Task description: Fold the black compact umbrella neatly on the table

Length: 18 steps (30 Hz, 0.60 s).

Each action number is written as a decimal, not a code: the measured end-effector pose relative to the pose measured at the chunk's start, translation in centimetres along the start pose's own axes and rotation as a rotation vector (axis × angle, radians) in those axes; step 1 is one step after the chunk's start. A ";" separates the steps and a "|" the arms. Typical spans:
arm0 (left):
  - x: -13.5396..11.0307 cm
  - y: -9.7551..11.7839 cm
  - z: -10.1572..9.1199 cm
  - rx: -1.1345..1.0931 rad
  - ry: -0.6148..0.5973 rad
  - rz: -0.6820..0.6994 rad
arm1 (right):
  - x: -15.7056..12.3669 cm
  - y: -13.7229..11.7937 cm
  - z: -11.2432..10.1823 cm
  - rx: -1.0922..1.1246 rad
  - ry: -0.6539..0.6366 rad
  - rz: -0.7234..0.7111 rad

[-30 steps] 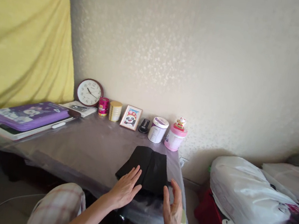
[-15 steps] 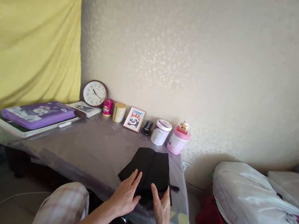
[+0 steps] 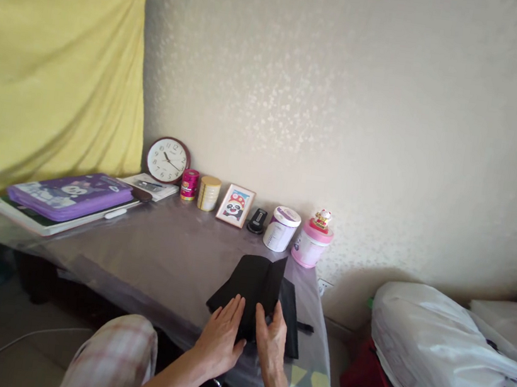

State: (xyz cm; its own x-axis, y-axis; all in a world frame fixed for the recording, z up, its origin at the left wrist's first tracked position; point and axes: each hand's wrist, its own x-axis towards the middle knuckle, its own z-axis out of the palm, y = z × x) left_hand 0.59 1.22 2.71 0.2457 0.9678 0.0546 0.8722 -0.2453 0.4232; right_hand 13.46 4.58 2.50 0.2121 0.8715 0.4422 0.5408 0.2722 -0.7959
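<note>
A black folded cloth (image 3: 254, 282) lies near the right end of a table (image 3: 159, 256) covered in clear plastic. My left hand (image 3: 221, 334) rests flat on the cloth's near left part, fingers stretched out. My right hand (image 3: 271, 341) is at the cloth's middle, its fingers under a raised right flap that stands tilted toward the left. Whether the fingers pinch that flap is hard to make out.
Along the wall stand a round clock (image 3: 166, 160), a red tin (image 3: 189, 184), a gold tin (image 3: 209, 193), a panda picture frame (image 3: 236, 206), a white tub (image 3: 281, 228) and a pink jar (image 3: 311, 247). A purple case (image 3: 70, 195) lies on books at left. White plastic bags (image 3: 442, 351) sit at right.
My right hand has moved left from the cloth's right edge to its middle, and the cloth's right flap has lifted and swung over toward the left. My left hand stayed put.
</note>
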 end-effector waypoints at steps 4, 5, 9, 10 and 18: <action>0.0 0.3 -0.3 0.011 -0.005 -0.028 | 0.3 -0.6 1.3 0.034 -0.073 -0.040; 0.0 0.3 -0.2 0.014 -0.002 -0.034 | 0.3 -0.6 1.6 0.036 -0.102 -0.059; 0.0 0.1 0.2 0.012 0.024 -0.016 | 0.2 -0.6 2.3 -0.005 -0.184 -0.128; 0.1 0.0 0.3 0.007 0.035 -0.008 | 0.1 -0.7 2.4 -0.019 -0.195 -0.145; 0.0 -0.4 0.6 -0.074 0.097 0.080 | -0.6 -1.5 1.6 -0.063 -0.269 -0.361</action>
State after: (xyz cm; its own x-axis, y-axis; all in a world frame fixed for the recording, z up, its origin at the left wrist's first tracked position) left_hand 0.49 1.29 1.95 0.2685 0.9470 0.1764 0.8170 -0.3208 0.4791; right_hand 11.19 4.33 2.79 -0.2133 0.8027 0.5569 0.5915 0.5598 -0.5803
